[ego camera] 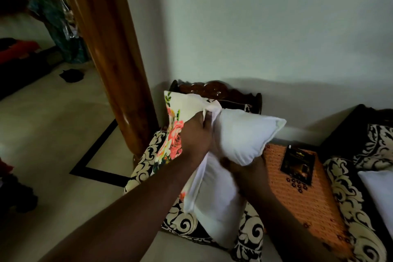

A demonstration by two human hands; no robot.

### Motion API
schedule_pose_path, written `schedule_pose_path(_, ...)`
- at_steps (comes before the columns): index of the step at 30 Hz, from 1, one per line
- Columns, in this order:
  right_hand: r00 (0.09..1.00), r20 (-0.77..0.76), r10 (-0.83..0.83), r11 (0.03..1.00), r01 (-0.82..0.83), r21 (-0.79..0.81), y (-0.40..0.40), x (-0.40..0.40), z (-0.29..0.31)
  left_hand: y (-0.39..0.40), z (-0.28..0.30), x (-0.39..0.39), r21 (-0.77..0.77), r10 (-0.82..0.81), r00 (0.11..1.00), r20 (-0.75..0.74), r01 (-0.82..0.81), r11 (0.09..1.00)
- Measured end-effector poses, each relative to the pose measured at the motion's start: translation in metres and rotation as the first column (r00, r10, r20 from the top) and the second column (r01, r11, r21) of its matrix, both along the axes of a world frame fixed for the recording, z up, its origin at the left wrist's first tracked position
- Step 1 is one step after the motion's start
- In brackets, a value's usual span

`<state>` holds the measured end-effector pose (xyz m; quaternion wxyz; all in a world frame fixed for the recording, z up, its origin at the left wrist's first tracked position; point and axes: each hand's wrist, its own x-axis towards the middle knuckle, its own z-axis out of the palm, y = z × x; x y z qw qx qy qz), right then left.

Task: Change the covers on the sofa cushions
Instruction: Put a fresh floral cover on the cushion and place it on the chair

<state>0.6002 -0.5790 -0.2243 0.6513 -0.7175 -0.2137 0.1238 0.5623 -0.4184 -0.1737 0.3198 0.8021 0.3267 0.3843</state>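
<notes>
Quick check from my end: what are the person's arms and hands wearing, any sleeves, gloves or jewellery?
Both forearms are bare as far as the frame shows: no sleeve reaches into view. The left hand has no glove, and no ring, watch or bracelet shows on it or its wrist. The right hand is blurred and partly hidden, but it looks ungloved too, with nothing visible on the wrist.

To your left stands a polished wooden pillar (pixel 110 66); behind it, a person (pixel 56 25) in green clothing. A dark cloth (pixel 71 75) lies on the pale floor (pixel 42 134). At your right, a dark booklet (pixel 297 164) rests on an orange mat (pixel 308 204)
</notes>
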Motion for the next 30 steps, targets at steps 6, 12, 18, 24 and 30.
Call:
schedule_pose_path(6,0.966,0.224,0.128,0.937,-0.044,-0.347,0.009,-0.001,-0.003,-0.036,0.020,0.000,0.160,-0.426,0.903,0.056,0.413,0.897)
schedule_pose_path(12,0.993,0.106,-0.060,0.998,0.059,0.013,0.011,0.006,0.011,-0.021,0.020,0.001,0.313,-0.453,0.891,-0.033,0.440,0.842)
schedule_pose_path(18,0.997,0.021,-0.073,0.985,0.069,0.158,0.000,-0.001,-0.003,-0.008,0.022,0.011,0.041,-0.160,0.958,-0.238,0.175,0.984)
schedule_pose_path(24,0.975,0.205,0.084,0.991,-0.061,-0.116,-0.002,-0.003,-0.011,-0.012,0.035,0.013,0.054,-0.275,0.954,-0.122,0.283,0.958)
schedule_pose_path(30,0.992,0.036,0.120,0.957,-0.106,-0.269,0.014,0.021,-0.005,-0.036,0.018,0.009,0.454,-0.482,0.866,-0.137,0.487,0.746)
